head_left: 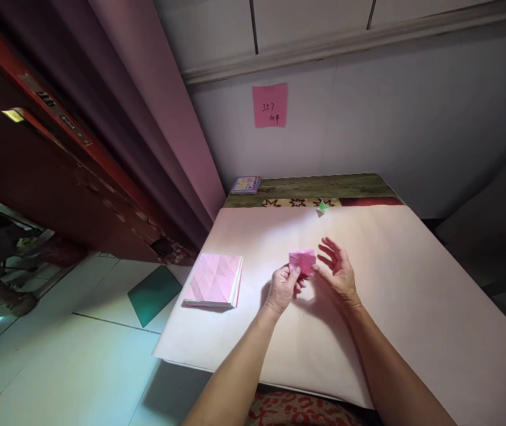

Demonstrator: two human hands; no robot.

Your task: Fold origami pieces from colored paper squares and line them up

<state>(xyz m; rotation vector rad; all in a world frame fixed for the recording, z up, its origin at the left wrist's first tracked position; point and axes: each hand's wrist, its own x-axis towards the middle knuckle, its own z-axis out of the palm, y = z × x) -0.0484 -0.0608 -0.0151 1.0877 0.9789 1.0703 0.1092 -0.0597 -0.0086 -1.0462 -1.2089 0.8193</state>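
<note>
A small folded pink paper (302,261) is held just above the white sheet (412,307) that covers the table. My left hand (283,288) pinches the paper's lower left edge with fingers closed. My right hand (338,270) meets the paper's right side at thumb and forefinger, its other fingers spread apart and raised. Left of my hands lies a stack of creased pink and white paper squares (216,280).
A tiny green folded paper figure (322,207) sits at the far edge of the white sheet. A small packet of paper (246,184) lies on the table's far left corner. A pink note (269,105) hangs on the wall. A green sheet (154,293) lies on the floor, left.
</note>
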